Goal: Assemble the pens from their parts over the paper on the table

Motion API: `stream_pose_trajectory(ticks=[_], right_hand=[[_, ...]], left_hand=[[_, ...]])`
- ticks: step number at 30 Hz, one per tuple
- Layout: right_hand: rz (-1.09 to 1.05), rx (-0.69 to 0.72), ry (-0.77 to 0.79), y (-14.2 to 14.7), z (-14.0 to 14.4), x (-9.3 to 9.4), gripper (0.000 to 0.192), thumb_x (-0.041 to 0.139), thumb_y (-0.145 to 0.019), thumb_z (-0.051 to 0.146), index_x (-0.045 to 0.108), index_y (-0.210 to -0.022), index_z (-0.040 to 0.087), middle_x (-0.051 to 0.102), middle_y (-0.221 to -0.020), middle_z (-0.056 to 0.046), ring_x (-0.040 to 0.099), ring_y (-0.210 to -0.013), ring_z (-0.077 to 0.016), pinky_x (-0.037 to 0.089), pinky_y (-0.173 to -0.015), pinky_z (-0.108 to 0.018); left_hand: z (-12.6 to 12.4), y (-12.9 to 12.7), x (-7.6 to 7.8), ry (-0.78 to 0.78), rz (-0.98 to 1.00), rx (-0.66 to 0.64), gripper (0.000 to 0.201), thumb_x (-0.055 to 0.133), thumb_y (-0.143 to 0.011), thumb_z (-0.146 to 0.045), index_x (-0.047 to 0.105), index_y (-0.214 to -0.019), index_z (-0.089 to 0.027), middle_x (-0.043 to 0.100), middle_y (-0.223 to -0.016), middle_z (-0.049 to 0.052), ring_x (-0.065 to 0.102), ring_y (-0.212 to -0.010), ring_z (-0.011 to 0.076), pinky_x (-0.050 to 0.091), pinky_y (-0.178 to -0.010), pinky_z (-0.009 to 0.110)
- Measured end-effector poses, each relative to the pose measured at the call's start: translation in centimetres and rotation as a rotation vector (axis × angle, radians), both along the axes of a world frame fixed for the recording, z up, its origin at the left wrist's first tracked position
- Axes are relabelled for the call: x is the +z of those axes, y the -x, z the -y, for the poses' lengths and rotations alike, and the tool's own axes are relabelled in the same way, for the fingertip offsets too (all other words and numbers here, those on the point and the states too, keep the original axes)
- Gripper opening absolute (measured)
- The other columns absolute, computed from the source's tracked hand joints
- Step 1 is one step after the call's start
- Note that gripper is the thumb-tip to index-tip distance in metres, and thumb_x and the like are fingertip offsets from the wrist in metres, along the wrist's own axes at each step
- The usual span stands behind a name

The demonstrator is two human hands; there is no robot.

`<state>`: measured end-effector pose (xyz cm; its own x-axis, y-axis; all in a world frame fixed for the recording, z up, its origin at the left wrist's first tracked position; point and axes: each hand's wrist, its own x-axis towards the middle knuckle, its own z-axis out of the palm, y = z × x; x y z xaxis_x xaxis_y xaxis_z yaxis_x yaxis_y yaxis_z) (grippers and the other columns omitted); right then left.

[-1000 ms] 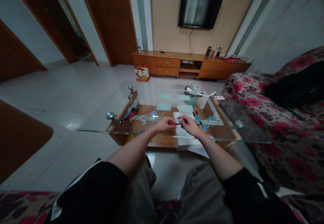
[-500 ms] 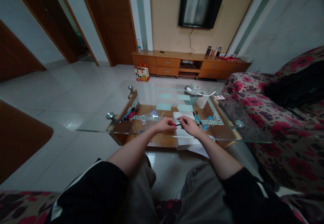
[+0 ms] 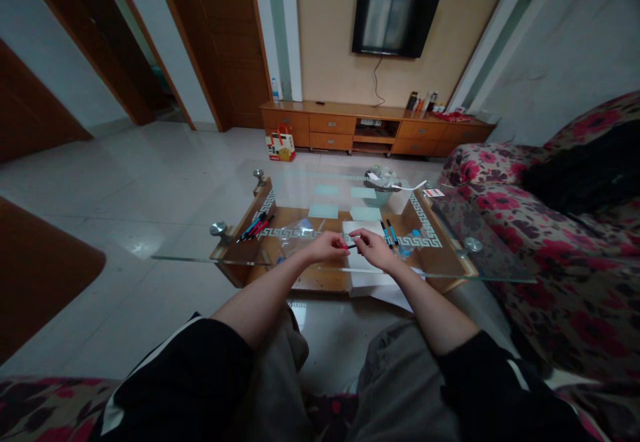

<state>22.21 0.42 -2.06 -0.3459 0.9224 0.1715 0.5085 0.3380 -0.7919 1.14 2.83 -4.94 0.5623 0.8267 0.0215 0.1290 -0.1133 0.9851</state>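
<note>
Over the near edge of the glass coffee table (image 3: pixel 190 255), my left hand (image 3: pixel 327 245) and my right hand (image 3: pixel 373 247) meet on one small red and black pen (image 3: pixel 350 246). Each hand grips one end of it with closed fingers. A white sheet of paper (image 3: pixel 363 262) lies on the glass under the hands. Two blue pens (image 3: pixel 389 232) rest just right of my right hand. A bundle of several blue and red pens (image 3: pixel 256 226) lies at the table's left end. A clear plastic bag (image 3: pixel 299 232) sits left of my left hand.
A small basket with paper scraps (image 3: pixel 383 185) stands at the table's far side. A flowered sofa (image 3: pixel 560 229) flanks the right. Beyond are a wooden TV cabinet (image 3: pixel 375 129), a wall TV (image 3: pixel 395 19) and a gift bag (image 3: pixel 281 143) on the tiled floor.
</note>
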Motion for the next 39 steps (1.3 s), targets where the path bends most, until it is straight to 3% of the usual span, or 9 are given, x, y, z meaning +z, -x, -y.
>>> stream_pose_trajectory(ticks=[7,16,23,36,39], right_hand=[[0.002,-0.001,-0.089,-0.10,-0.17,-0.19,0.034,0.056,-0.085,0.026,0.065,-0.117,0.020,0.064,-0.085,-0.002,0.057,-0.069,-0.0144,0.046,-0.070,-0.028],[0.026,0.004,-0.029,-0.03,-0.12,-0.29,0.033,0.047,-0.093,0.034,0.065,-0.117,0.020,0.061,-0.070,0.001,0.057,-0.064,-0.0155,0.045,-0.064,-0.027],[0.030,0.006,-0.099,0.02,-0.08,-0.23,0.031,0.054,-0.089,0.031,0.065,-0.117,0.021,0.064,-0.082,-0.001,0.057,-0.068,-0.0148,0.046,-0.068,-0.027],[0.022,0.026,-0.081,0.26,0.17,0.15,0.032,0.051,-0.091,0.030,0.064,-0.119,0.021,0.060,-0.071,0.001,0.056,-0.064,-0.0149,0.045,-0.065,-0.027],[-0.071,-0.012,-0.024,0.42,-0.03,0.02,0.034,0.055,-0.089,0.036,0.063,-0.117,0.019,0.062,-0.073,0.001,0.057,-0.064,-0.0143,0.047,-0.064,-0.027]], left_hand=[[-0.08,0.10,-0.17,-0.012,0.004,-0.004,0.037,0.082,-0.064,-0.042,0.067,-0.074,-0.010,0.066,-0.068,0.002,0.055,-0.059,0.0096,0.040,-0.059,0.022],[0.28,-0.04,0.31,-0.005,-0.001,0.003,0.036,0.082,-0.065,-0.042,0.067,-0.074,-0.010,0.067,-0.068,0.002,0.056,-0.061,0.0103,0.042,-0.061,0.023],[0.27,0.06,0.56,-0.014,-0.029,0.010,0.038,0.082,-0.063,-0.043,0.066,-0.073,-0.010,0.066,-0.067,0.002,0.054,-0.060,0.0102,0.041,-0.059,0.023],[0.18,0.16,0.40,-0.046,-0.043,-0.003,0.036,0.079,-0.067,-0.044,0.065,-0.071,-0.011,0.062,-0.064,0.000,0.051,-0.057,0.0092,0.038,-0.057,0.022],[0.21,0.15,0.54,-0.036,-0.031,0.005,0.039,0.079,-0.068,-0.047,0.064,-0.073,-0.011,0.062,-0.065,0.000,0.052,-0.058,0.0093,0.038,-0.058,0.022]])
